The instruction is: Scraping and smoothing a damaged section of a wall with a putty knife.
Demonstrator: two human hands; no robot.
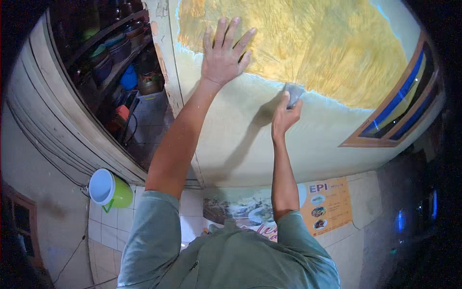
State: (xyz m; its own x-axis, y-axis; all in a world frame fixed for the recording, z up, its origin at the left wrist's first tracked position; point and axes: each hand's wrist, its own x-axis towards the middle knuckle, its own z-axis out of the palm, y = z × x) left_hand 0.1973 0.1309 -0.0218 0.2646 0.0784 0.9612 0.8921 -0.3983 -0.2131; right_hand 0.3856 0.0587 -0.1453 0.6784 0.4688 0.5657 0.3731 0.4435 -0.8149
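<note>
Your right hand [284, 118] is clenched around a small grey scraper [293, 94], fingers wrapped low on it so that only the upper blade end shows above your knuckles. That blade sits against the wall [240, 144], right at the ragged border where the yellow paint patch [327, 43] meets the pale bare surface below it. The scraper looks light and stiff, likely a thin flat blade; a firm hold near the base, as you have now, should keep it from twisting when it bites. Its edge could slip on the smoother pale area.

Your left hand [224, 55] holds nothing: it is spread flat, palm on the wall, fingers fanned across the same paint border, higher and to the left of the scraper.

To the left, a doorway opens on shelves [115, 53] crowded with pots and bowls. A green and white plastic dipper [109, 189] hangs lower down. A blue-framed window [404, 103] bends along the right rim.

The scraper's handle is hidden inside your fist, and its blade is blurred, so its material cannot be told.
</note>
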